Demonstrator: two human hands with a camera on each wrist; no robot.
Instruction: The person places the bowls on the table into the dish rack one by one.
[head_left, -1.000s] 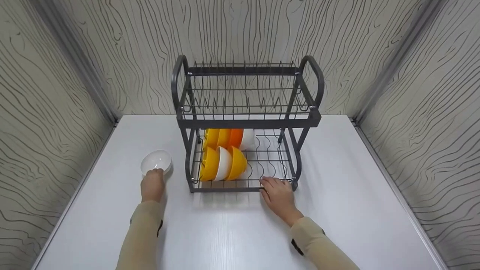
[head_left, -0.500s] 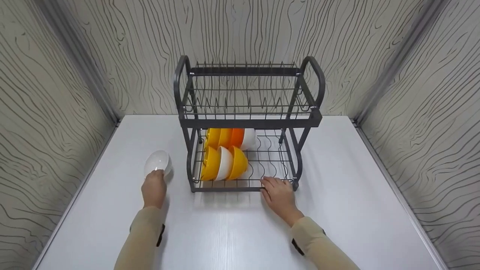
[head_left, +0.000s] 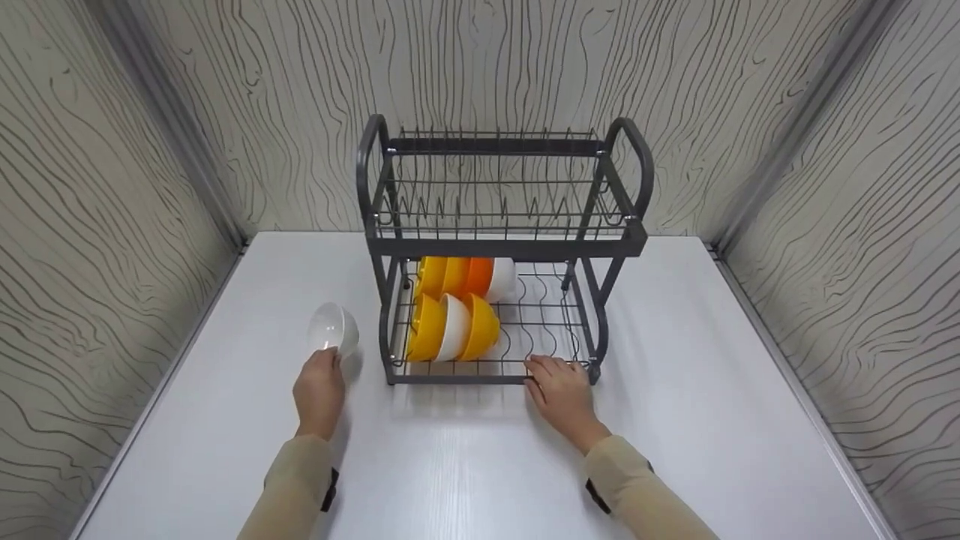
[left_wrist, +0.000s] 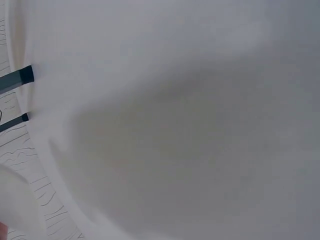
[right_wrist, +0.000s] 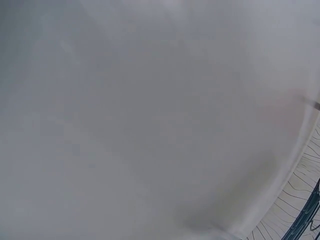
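In the head view my left hand (head_left: pixel 319 394) pinches the near rim of a small white bowl (head_left: pixel 344 331) left of the dish rack. The bowl is tilted, its hollow facing left; its shadow lies on the table beside it. Part of this bowl (left_wrist: pixel 20 202) shows at the lower left of the left wrist view, with a bit of fingertip. My right hand (head_left: pixel 564 394) rests on the front lower rail of the dark grey two-tier dish rack (head_left: pixel 506 247), near its right corner. The right wrist view shows mostly white table and no clear hand.
On the rack's lower tier, a front row of yellow bowls (head_left: pixel 481 328) and a white bowl (head_left: pixel 455 330) stands on edge. Behind it are more yellow bowls, an orange bowl (head_left: pixel 478 277) and a white bowl (head_left: pixel 502 280). Patterned walls enclose the white table (head_left: pixel 450 457).
My left hand has moved slightly right and nearer with the white bowl, which has turned further onto its side. The right hand stays on the rail. The head view has shifted a little.
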